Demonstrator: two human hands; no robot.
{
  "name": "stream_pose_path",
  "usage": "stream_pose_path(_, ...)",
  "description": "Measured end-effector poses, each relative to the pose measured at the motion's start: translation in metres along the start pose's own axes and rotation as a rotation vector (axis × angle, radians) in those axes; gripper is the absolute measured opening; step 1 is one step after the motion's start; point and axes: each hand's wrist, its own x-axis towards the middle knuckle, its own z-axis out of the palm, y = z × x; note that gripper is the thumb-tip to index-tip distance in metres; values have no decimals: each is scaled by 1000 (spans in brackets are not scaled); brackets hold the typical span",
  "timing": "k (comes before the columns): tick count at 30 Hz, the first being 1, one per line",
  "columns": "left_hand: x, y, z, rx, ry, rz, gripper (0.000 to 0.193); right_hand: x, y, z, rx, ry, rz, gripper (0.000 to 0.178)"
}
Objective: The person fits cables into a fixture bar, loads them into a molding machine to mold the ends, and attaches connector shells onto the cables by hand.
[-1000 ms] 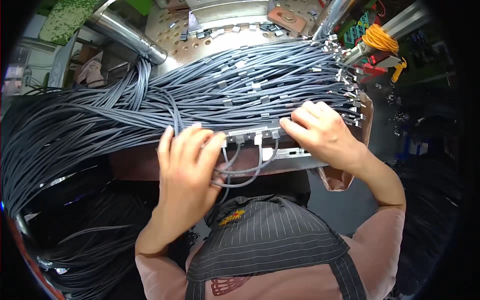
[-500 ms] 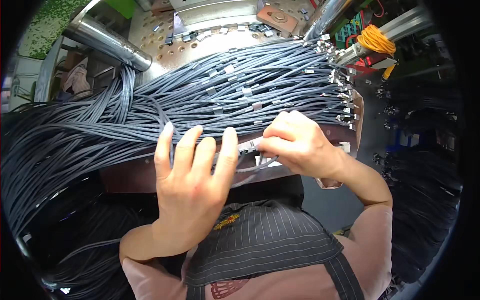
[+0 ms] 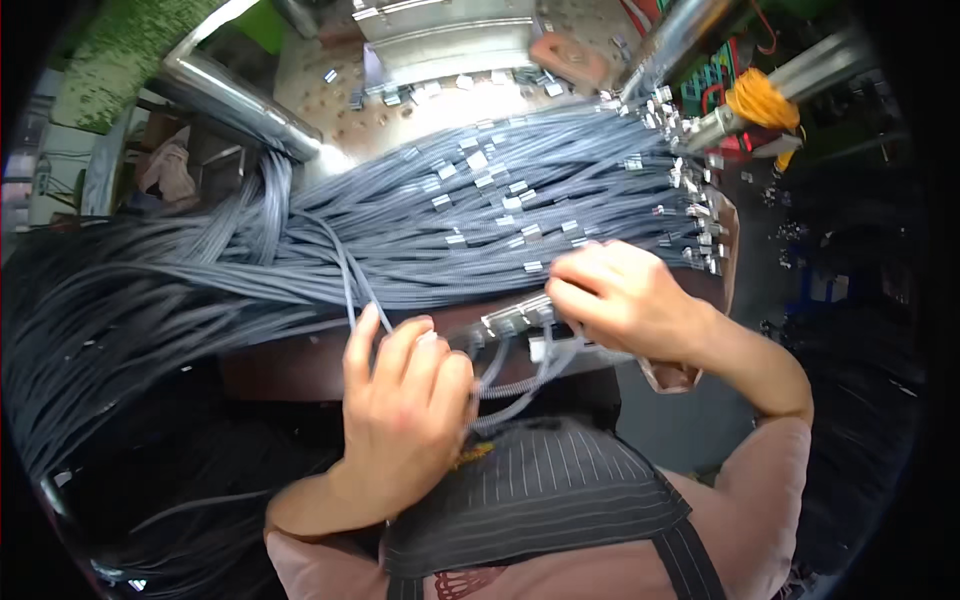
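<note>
My right hand [image 3: 628, 308] is closed in a pinch at the right end of a narrow metal fixture [image 3: 515, 318]. What its fingertips grip is hidden. Grey braided cables [image 3: 520, 385] loop down from the fixture and meet the thumb side of my left hand [image 3: 408, 405]. That hand's fingers are curled around them, though blur and the palm hide the exact grip. Two more grey cables [image 3: 350, 280] reach down to its little finger. Behind both hands lies a wide bundle of grey cables [image 3: 420, 240] with small metal clips midway and connectors at the right ends.
A dark brown board [image 3: 285, 365] runs under the bundle's near edge. Beyond stands a perforated metal plate [image 3: 350, 120] with loose metal clips, between a left steel post [image 3: 250, 110] and a right one [image 3: 680, 40]. An orange cord coil [image 3: 760, 98] hangs at the far right.
My left hand's fingers went from stretched out to curled, and the hand sits lower in the picture. Loops of cable below the fixture show more. The whole view has shifted slightly.
</note>
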Motion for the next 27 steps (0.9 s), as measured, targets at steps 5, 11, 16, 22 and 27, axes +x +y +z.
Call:
stream_pose_path(5,18,-2,-9,-65,88,-15,31,26,24,-51,-278,313,72,27)
stream_pose_path(11,149,-68,-28,-1122,-276,-270,22,114,115,-50,-638,565,225,23)
stream_pose_path(16,196,-120,-15,-1618,-259,-168,38,155,175,-44,-705,463,245,21)
stream_pose_path(22,216,-132,12,-1868,-139,-298,48,174,200,-39,-558,463,319,18)
stream_pose_path(27,217,-130,7,-1753,-132,-286,52,168,200,-40,-485,456,328,16)
